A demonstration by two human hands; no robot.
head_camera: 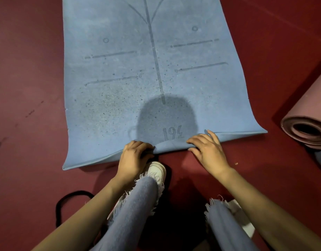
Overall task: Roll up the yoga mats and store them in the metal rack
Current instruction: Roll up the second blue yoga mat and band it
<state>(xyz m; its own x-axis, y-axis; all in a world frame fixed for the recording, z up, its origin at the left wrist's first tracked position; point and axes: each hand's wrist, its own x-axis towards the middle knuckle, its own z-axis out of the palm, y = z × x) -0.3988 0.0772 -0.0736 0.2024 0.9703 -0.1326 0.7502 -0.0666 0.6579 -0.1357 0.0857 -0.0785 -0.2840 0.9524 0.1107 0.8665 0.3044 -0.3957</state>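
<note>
Blue mat [138, 78] flat on red floor [29, 87], near edge lifted. Left hand [133, 156] curls round edge; right hand [208, 153] pinches same edge nearby. Rolled pink mat [308, 124] well right.

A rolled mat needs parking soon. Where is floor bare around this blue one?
Bare red floor lies left of the blue yoga mat, beyond the black strap, and right of it up to the rolled pink mat. Crowded at its near edge: left hand, right hand, white shoe.

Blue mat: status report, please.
Left hand, right hand grip blue mat, near edge lifted. Roll barely started. White shoe close under edge.
</note>
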